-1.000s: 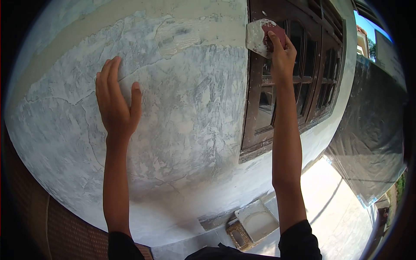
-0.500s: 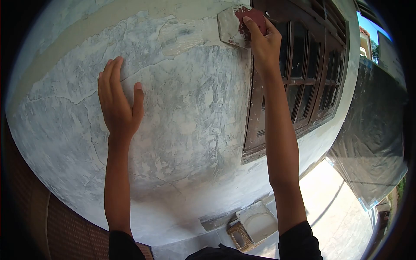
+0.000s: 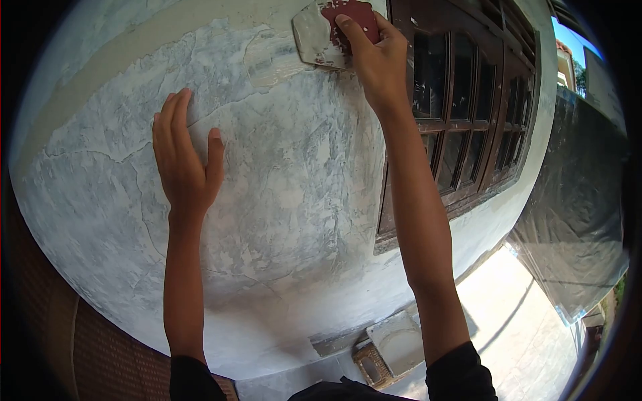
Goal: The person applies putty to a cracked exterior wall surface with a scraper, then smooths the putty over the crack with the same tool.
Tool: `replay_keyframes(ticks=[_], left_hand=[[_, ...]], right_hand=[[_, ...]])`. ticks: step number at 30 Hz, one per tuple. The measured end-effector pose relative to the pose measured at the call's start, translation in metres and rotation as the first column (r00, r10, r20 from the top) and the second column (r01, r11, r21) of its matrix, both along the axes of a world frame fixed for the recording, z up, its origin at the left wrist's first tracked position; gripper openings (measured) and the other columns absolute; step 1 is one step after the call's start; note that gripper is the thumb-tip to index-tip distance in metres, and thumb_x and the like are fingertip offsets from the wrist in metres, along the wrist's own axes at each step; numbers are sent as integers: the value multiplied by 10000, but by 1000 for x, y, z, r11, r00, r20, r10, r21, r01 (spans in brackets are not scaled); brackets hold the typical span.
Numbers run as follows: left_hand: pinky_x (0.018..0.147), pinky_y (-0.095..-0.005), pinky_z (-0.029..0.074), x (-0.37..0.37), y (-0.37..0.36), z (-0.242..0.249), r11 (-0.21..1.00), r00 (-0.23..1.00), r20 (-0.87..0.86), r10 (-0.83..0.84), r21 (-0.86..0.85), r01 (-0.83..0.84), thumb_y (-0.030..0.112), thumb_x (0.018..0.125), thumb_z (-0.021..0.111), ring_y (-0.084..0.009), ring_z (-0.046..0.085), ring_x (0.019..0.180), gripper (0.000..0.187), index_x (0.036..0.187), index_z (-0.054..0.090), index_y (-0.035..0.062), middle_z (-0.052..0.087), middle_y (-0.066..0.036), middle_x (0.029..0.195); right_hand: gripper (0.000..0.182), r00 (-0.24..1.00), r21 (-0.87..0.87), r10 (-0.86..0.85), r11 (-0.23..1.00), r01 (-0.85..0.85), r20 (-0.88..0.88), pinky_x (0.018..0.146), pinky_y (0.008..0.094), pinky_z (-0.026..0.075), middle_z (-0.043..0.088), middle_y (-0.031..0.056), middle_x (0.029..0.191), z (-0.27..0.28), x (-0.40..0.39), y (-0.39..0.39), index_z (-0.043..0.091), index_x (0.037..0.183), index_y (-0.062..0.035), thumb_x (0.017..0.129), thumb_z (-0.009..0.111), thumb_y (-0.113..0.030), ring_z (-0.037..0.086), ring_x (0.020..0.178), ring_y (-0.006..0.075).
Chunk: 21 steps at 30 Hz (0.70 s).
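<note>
My right hand grips a flat scraper with a worn red part, its pale, plaster-smeared plate lying against the upper wall beside the window frame. My left hand rests on the wall with its fingers spread and nothing in it. The wall's surface is grey and white, patchy, with cracks and a rough-edged raised patch just left of the scraper. Whatever lies under the scraper is hidden.
A dark brown window with small panes is right of the wall. Below on the floor stand a pale tray and a wicker-like basket. Dark plastic sheeting hangs at the far right.
My right hand has moved left and slightly up with the scraper, away from the window frame. My left hand has hardly moved.
</note>
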<state>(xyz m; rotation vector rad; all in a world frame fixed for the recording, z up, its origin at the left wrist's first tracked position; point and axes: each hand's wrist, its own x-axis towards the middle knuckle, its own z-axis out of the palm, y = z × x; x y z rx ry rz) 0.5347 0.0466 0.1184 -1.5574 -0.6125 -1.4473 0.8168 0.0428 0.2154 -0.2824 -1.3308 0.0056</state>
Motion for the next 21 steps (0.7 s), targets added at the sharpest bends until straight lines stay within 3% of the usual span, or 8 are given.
replay_keyframes(ticks=[2,8,11,12,14,15,18,21], left_hand=[[1137,-511,335,-1,-1,0,1000,1000,-5,-18,-6,18,187,957,564,-365,433,1362,540,1453,426,26,472,-179,1446],[1168,-559,288,0,3,-1,1000,1000,-3,16,9,-16,214,936,568,-343,439,1371,572,1456,420,24,480,-173,1443],[1161,-546,292,0,2,-1,1000,1000,-5,11,2,-11,210,946,563,-355,434,1367,563,1456,417,22,473,-180,1445],[1158,-530,293,0,1,-1,1000,1000,-10,5,-9,-5,209,959,555,-364,424,1366,551,1456,414,17,460,-185,1454],[1157,-529,295,0,2,-1,1000,1000,-10,-10,-13,9,211,959,554,-364,425,1365,549,1455,416,18,461,-186,1453],[1156,-527,297,-1,2,-1,1000,1000,-7,-25,-17,25,212,960,554,-364,427,1364,548,1454,418,19,462,-186,1452],[1155,-523,300,-2,1,-1,1000,1000,-14,-17,-6,17,210,960,553,-364,430,1361,546,1454,420,20,466,-187,1447],[1155,-528,298,-2,0,-1,1000,1000,-10,-19,-5,19,201,956,556,-364,431,1360,549,1456,418,22,467,-186,1446]], right_hand=[[322,999,-3,-31,1000,31,18,778,245,511,708,78,975,-3,5,7,675,1121,53,909,739,-181,651,852,104],[316,985,-22,-35,999,31,-171,788,259,537,714,93,1026,-2,42,3,665,1140,55,917,720,-161,681,875,125],[311,994,55,104,993,-101,-39,775,244,516,711,84,1015,0,-4,-5,672,1129,50,919,720,-174,657,850,109],[309,996,23,78,997,-77,-38,769,237,504,708,67,988,-3,-26,-14,675,1122,52,919,723,-176,642,840,93],[388,978,-192,122,977,-88,169,758,255,529,684,38,1032,1,-47,-22,613,1212,27,958,707,-250,639,843,103],[388,979,-195,122,977,-89,166,758,255,529,684,38,1032,-1,-54,-15,613,1212,27,958,707,-250,639,843,103],[472,989,-76,53,996,-43,137,809,249,527,694,56,1071,-5,-62,0,590,1267,27,936,735,-278,652,882,117],[297,1000,-18,-3,1000,3,-19,748,228,494,710,56,965,-8,-30,-3,677,1119,48,922,722,-168,632,827,81]])
